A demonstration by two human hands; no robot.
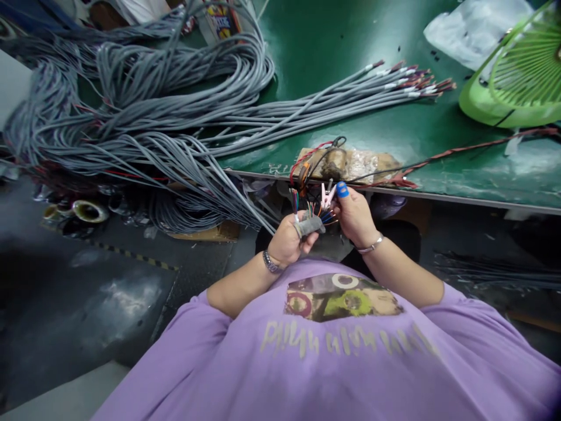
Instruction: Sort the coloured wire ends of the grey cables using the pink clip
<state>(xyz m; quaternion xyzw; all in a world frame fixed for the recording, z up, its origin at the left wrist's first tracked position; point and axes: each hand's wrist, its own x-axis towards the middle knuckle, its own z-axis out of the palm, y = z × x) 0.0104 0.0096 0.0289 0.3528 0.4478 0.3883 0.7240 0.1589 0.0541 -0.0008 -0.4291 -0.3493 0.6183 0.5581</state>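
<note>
My left hand [287, 240] is closed around a stubby grey piece [310, 225], which looks like a connector or a wrapped cable end. Thin coloured wires [312, 209] fan out beside it, and a second small bunch of wires [295, 199] stands up above the fingers. My right hand [356, 217], with blue tape on the thumb, is pinched just right of these wires; what sits between its fingertips is hidden. A pale pink clip [326, 196] stands between the hands at the table edge, close to the right thumb.
Long grey cables [175, 111] lie heaped across the green table [333, 35], their stripped ends [416, 82] toward the right. At the edge sits a worn wooden block [363, 164] with wires. A green fan [517, 76] and a plastic bag [473, 29] are at right.
</note>
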